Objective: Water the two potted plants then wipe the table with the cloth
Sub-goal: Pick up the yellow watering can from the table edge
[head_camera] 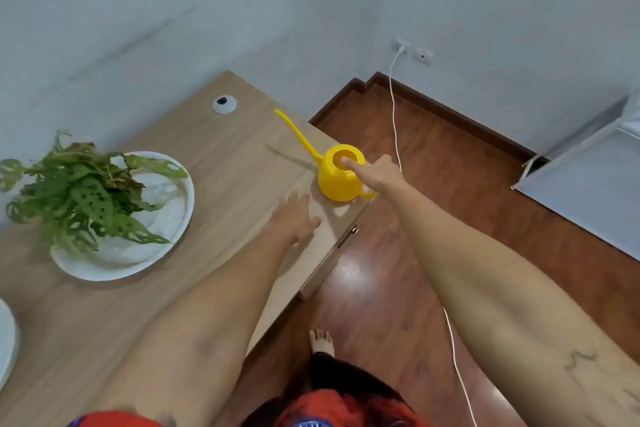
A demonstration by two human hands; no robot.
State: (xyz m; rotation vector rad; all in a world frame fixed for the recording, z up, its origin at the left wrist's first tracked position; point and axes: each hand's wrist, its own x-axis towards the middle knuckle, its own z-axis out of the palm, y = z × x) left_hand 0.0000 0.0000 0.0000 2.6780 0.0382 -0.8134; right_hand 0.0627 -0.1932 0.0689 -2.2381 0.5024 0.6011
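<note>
A yellow watering can (337,180) with a long thin spout stands upright near the right edge of the wooden table (214,184). My right hand (381,174) is at its handle, fingers curled round it and one finger lying across the top opening. Just left of the can, my left hand (294,220) rests flat on the table, fingers apart, holding nothing. A leafy green potted plant (79,191) sits in a white round dish (180,218) at the left. The rim of a second white dish (7,340) shows at the far left edge. No cloth is in view.
A white cable grommet (224,103) sits at the table's far end by the wall. A white cable (394,121) hangs from a wall socket (401,44) to the wooden floor on the right. A grey cabinet (588,184) stands at the right. My bare foot (322,341) is below the table edge.
</note>
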